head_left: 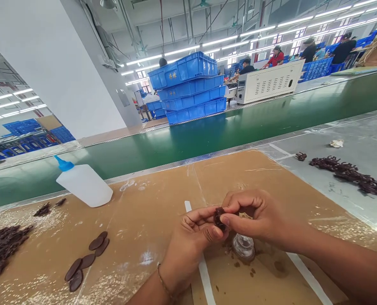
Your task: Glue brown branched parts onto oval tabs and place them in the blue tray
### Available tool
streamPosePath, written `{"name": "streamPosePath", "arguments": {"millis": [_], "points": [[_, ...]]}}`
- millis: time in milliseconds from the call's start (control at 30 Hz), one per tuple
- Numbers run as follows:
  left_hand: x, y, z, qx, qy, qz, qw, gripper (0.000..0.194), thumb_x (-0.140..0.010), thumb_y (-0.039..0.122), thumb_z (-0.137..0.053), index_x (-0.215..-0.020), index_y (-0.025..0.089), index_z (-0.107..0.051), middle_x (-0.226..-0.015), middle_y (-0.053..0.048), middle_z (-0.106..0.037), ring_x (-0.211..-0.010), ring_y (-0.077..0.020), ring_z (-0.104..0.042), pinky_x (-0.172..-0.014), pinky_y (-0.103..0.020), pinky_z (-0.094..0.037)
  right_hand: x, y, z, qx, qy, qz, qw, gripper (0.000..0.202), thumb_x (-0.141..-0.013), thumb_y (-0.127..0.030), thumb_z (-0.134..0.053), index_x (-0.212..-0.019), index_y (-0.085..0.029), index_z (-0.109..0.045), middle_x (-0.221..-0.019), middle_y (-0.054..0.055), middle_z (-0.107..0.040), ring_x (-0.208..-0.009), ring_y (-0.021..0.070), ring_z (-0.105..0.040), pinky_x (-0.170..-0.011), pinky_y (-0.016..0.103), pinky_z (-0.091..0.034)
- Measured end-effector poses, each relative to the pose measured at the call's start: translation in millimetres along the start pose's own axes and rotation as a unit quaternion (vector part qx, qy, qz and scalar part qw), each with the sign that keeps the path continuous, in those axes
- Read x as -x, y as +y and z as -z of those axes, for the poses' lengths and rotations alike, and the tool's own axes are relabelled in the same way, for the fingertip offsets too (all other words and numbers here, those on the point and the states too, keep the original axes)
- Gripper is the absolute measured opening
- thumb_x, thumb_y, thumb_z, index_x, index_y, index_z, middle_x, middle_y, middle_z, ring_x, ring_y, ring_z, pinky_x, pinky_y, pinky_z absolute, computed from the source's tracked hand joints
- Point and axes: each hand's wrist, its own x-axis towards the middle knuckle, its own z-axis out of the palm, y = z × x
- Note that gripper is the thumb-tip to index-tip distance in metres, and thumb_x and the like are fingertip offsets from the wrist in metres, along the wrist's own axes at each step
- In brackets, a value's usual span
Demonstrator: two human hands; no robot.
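Between both hands, over the brown work surface, is a small dark brown piece [219,217] with a bumpy edge; its exact kind I cannot make out. My left hand [191,239] pinches it from the left, thumb and fingers closed. From the right, my right hand [255,214] grips the same piece with thumb and forefinger. Just below the right hand sits a small clear glass jar [243,246], partly hidden by the fingers. Several flat dark brown ovals [88,260] lie to the left of my hands.
A white squeeze bottle [85,184] with a blue nozzle stands at the left. Dark twisted pieces form a heap [4,250] at far left and a row [350,173] at right. Beyond runs a green conveyor belt [194,142], with stacked blue crates [191,89] behind it.
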Motion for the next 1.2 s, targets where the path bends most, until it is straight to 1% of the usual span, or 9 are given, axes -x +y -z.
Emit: {"name": "streamPosePath", "arguments": {"millis": [167,367,633,867,1033,1200], "points": [[0.1,2.1,-1.2,-0.001,-0.009,-0.001,1.0,0.041,-0.065,0.032,-0.087,-0.101,0.017,-0.074,-0.097,-0.009,-0.072,-0.084,-0.0137,-0.064,-0.081,-0.024,-0.052,0.8,-2.4,1.3,0.01,0.002,-0.005,1.0,0.017,-0.076,-0.032,-0.068,-0.066,-0.019,-0.065,-0.072,0.001,-0.064,-0.067,0.0147,-0.057,-0.06,0.027,-0.044],[-0.4,2.8,-1.3,0.009,-0.01,-0.002,1.0,0.038,-0.065,0.03,-0.087,-0.099,0.019,-0.074,-0.094,-0.008,-0.073,-0.082,-0.0126,-0.065,-0.079,-0.022,-0.052,1.0,-3.9,0.8,-0.006,-0.009,-0.012,1.0,0.02,-0.076,-0.033,-0.068,-0.064,-0.018,-0.063,-0.071,0.002,-0.064,-0.067,0.0155,-0.057,-0.06,0.027,-0.045],[-0.8,2.6,-2.2,0.01,-0.006,0.0,1.0,0.042,-0.064,0.032,-0.088,-0.1,0.017,-0.074,-0.097,-0.009,-0.073,-0.087,-0.0163,-0.066,-0.081,-0.024,-0.053,0.1,-3.9,0.8,-0.026,-0.012,-0.009,1.0,0.019,-0.076,-0.032,-0.07,-0.065,-0.017,-0.064,-0.072,0.001,-0.062,-0.066,0.013,-0.055,-0.06,0.025,-0.044],[0.0,1.3,-0.7,0.006,-0.01,-0.001,1.0,0.039,-0.065,0.031,-0.087,-0.1,0.018,-0.074,-0.096,-0.008,-0.073,-0.086,-0.0147,-0.065,-0.08,-0.023,-0.053,0.5,-3.2,-0.4,-0.034,-0.01,-0.019,0.999,0.019,-0.077,-0.032,-0.07,-0.066,-0.017,-0.065,-0.071,0.001,-0.063,-0.067,0.0136,-0.055,-0.06,0.026,-0.044],[-0.4,1.2,-0.6,0.005,-0.004,0.005,1.0,0.041,-0.066,0.03,-0.087,-0.102,0.018,-0.073,-0.097,-0.009,-0.072,-0.086,-0.0145,-0.065,-0.081,-0.023,-0.053,0.1,-3.2,-0.1,-0.023,0.0,-0.01,1.0,0.019,-0.077,-0.033,-0.07,-0.066,-0.018,-0.066,-0.07,0.001,-0.064,-0.065,0.0129,-0.055,-0.057,0.025,-0.043],[-0.7,0.2,0.2,0.023,0.013,0.001,1.0,0.037,-0.063,0.027,-0.089,-0.096,0.02,-0.074,-0.098,-0.006,-0.074,-0.086,-0.0134,-0.067,-0.083,-0.024,-0.056,-0.5,-5.3,-0.2,-0.039,0.001,-0.006,0.999,0.019,-0.073,-0.033,-0.075,-0.066,-0.017,-0.067,-0.071,0.001,-0.066,-0.066,0.013,-0.057,-0.058,0.024,-0.045]]}}
